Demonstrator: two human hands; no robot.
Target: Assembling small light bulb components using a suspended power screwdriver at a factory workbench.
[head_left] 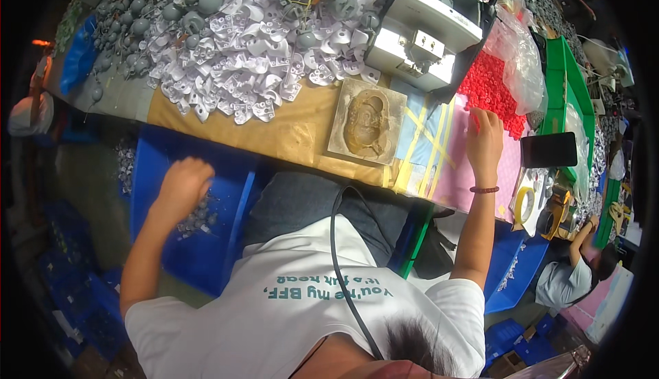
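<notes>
My left hand hangs over a blue bin below the table's front edge. Its fingers point down, blurred and partly hidden, so what they hold, if anything, does not show. Grey rounded parts lie in that bin beneath it. Over at the right, my right hand is at the near edge of a heap of small red parts, fingers bent and pinched together at a small red part. Between my hands, a square metal mould block with a rounded hollow rests on the table.
White plastic parts and grey rounded parts are piled at the far left. A white-and-grey machine stands behind the mould block. Rightward are a black phone, tape rolls and a green tray. Another person sits at the right.
</notes>
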